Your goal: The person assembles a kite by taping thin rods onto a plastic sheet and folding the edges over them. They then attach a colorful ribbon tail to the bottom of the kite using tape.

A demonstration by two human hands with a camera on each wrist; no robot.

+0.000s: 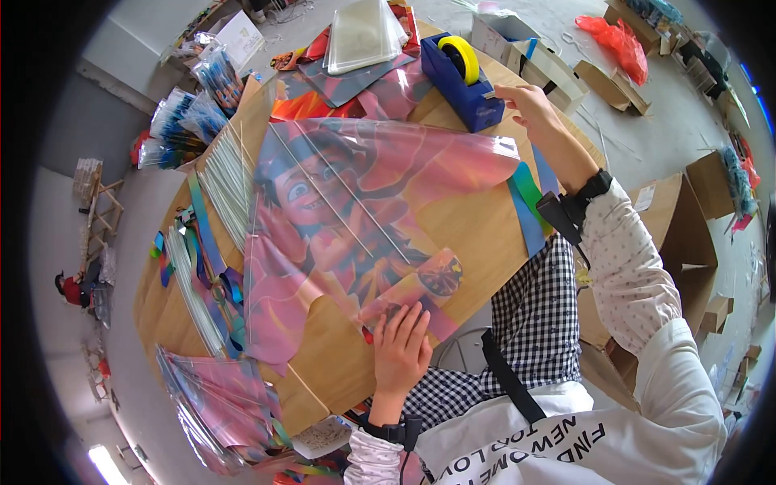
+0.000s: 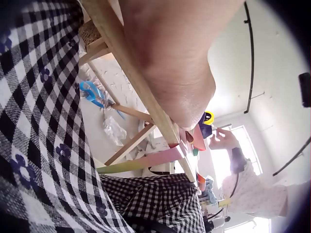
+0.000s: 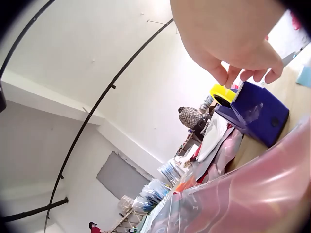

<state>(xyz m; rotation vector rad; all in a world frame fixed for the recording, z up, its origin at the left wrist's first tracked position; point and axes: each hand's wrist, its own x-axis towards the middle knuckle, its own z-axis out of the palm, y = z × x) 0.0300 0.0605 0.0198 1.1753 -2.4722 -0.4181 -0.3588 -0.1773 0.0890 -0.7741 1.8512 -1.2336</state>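
Observation:
A printed plastic kite (image 1: 323,218) with a cartoon figure lies across the wooden table, thin white rods along it. My left hand (image 1: 400,346) rests with spread fingers on its lower edge, beside a rolled-looking printed part (image 1: 440,275). In the left wrist view mostly my wrist shows. My right hand (image 1: 529,109) is at the front end of a blue tape dispenser (image 1: 461,81), thumb and fingertips pinching the tape end by the cutter. A yellow tape roll (image 1: 459,58) sits in the dispenser. The right wrist view shows the curled fingers (image 3: 272,73) just above the dispenser (image 3: 260,111).
Bundled white rods (image 1: 226,190) and coloured ribbons (image 1: 212,271) lie on the table's left side. Clear plastic sheets (image 1: 364,36) are stacked at the back. More folded kites (image 1: 222,404) hang over the near left edge. Cardboard boxes (image 1: 671,234) stand on the floor at right.

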